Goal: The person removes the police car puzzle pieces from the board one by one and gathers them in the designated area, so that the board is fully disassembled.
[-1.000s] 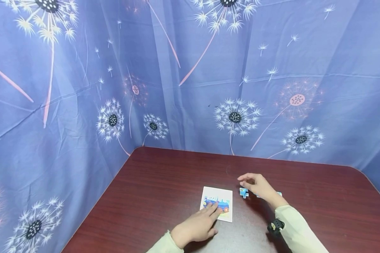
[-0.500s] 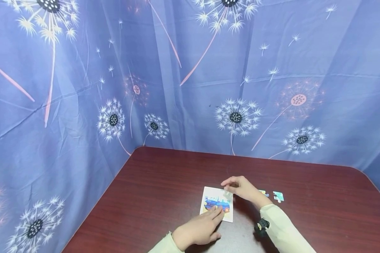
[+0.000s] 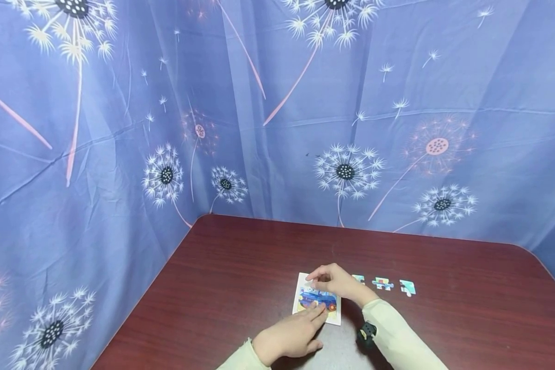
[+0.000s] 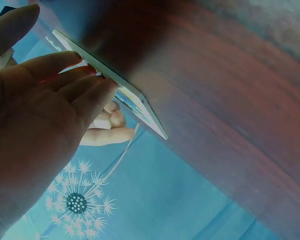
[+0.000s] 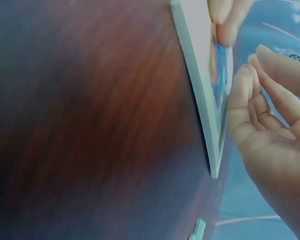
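A white-bordered puzzle board (image 3: 336, 319) lies flat on the table, its picture showing a blue vehicle with eyes. My left hand (image 3: 293, 334) rests its straight fingers on the board's lower part; the left wrist view shows them over the edge of the board (image 4: 135, 95). Above the board's upper part, my right hand (image 3: 342, 282) has bent fingers with thumb and index tips close together. From the right wrist view, my right hand (image 5: 275, 115) is beside the board (image 5: 202, 100); whether a piece sits between its fingertips cannot be made out.
To the right of the board lie puzzle pieces: one partly hidden piece (image 3: 358, 278), a middle piece (image 3: 382, 283) and a far-right piece (image 3: 407, 287). Dark red wooden tabletop (image 3: 240, 257) surrounds them. A blue dandelion-print curtain (image 3: 277, 154) hangs behind and at the left.
My right hand has moved left from over the loose pieces to over the board, uncovering pieces at the right. My left hand has stayed on the board, shifting only slightly.
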`<state>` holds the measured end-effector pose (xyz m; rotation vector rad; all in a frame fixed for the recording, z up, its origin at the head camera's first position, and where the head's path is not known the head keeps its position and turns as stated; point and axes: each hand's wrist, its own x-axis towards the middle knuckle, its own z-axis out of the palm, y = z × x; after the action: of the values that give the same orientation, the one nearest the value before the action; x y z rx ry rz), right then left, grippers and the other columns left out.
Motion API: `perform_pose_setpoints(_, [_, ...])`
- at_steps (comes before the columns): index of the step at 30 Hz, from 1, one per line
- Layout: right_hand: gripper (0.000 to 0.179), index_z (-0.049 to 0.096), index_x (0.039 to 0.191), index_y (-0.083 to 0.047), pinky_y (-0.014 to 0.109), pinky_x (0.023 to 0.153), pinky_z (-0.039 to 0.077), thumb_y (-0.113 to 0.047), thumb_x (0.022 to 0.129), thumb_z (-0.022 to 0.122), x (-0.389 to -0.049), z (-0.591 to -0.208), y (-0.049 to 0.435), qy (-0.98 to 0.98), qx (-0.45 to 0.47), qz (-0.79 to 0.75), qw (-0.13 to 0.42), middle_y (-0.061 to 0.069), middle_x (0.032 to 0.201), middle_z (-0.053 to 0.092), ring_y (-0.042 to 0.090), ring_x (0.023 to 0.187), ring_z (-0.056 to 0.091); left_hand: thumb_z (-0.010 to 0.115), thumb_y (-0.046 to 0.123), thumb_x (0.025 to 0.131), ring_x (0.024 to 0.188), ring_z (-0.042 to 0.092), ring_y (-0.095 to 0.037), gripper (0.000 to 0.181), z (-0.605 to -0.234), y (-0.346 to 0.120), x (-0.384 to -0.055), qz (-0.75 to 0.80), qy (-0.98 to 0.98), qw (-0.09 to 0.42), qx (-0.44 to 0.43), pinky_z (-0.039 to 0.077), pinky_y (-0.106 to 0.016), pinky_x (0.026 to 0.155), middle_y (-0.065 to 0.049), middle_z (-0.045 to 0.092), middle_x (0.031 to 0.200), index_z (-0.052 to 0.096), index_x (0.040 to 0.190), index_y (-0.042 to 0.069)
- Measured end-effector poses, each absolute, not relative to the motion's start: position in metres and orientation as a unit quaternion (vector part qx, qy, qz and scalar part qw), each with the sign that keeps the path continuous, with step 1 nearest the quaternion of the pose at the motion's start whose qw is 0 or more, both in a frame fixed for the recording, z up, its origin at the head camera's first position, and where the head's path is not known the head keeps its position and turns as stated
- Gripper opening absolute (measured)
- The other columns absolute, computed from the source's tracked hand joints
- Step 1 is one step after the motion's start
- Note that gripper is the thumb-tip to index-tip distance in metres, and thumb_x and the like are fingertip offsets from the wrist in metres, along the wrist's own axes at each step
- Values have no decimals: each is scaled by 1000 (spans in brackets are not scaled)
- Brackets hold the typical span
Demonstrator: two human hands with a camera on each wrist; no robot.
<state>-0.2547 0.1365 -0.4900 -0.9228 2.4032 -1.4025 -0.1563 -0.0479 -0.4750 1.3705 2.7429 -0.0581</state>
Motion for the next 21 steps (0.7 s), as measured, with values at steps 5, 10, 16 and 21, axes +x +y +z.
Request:
perform_pose_setpoints(5, [18, 70, 104, 3, 22, 65, 49, -4, 88, 66, -255, -493, 130, 820, -318, -463, 116, 11, 92, 68, 7, 74, 58, 58, 39, 95, 138, 36, -22, 62, -474, -49, -156, -18, 891, 35, 452, 33, -28, 110, -12, 41, 148, 44, 142, 2])
perform_pose_setpoints(10, [18, 71, 103, 3, 21, 63, 45, -2, 86, 66, -255, -494, 128, 826, -317, -447, 129, 5, 84, 62, 8, 72, 52, 59, 36, 94, 136, 39, -21, 60, -474, -49, -155, -20, 889, 28, 457, 34, -28, 109, -13, 43, 146, 46, 140, 1])
perform_pose_setpoints(16, [18, 72, 103, 0, 20, 63, 43, -3, 86, 68, -257, -496, 128, 824, -316, -447, 146, 3, 81, 57, 7, 70, 49, 58, 37, 95, 135, 40, -21, 59, -475, -50, -155, -21, 888, 29, 458, 34, -27, 109, -13, 43, 147, 47, 140, 1])
perform_pose_setpoints(21, [21, 72, 104, -1, 20, 65, 45, -3, 84, 71, -258, -497, 128, 823, -310, -449, 159, 5, 82, 56, 8, 72, 50, 58, 36, 95, 136, 40, -21, 59, -475, -50, -156, -19, 889, 35, 456, 34, -28, 109, -13, 43, 147, 47, 140, 1])
